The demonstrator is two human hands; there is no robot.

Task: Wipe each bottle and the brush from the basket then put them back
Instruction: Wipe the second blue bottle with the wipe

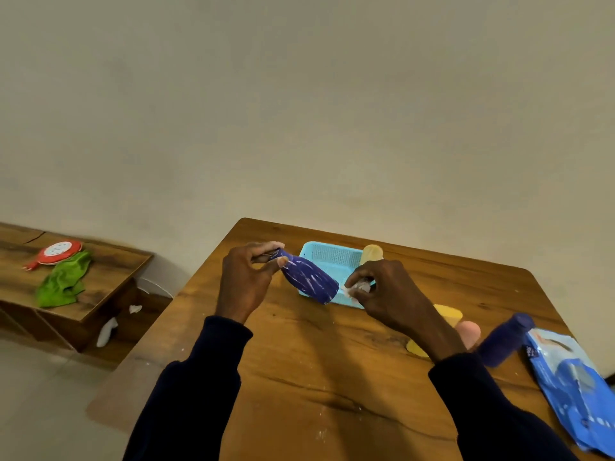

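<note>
**Blue bottle [307,277] held, wipe [352,289] at its base**

The left hand [248,281] pinches the bottle's neck, holding it tilted above the table [316,361]. The right hand [382,291] pinches the small white wipe at the bottle's lower end. The light blue basket [332,257] lies just beyond both hands.

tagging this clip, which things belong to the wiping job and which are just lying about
Job: purple-blue plastic bottle in left hand, white wipe in right hand, light blue mesh basket, dark blue bottle, blue plastic packet.
Lying about: green cloth, red round disc.
</note>
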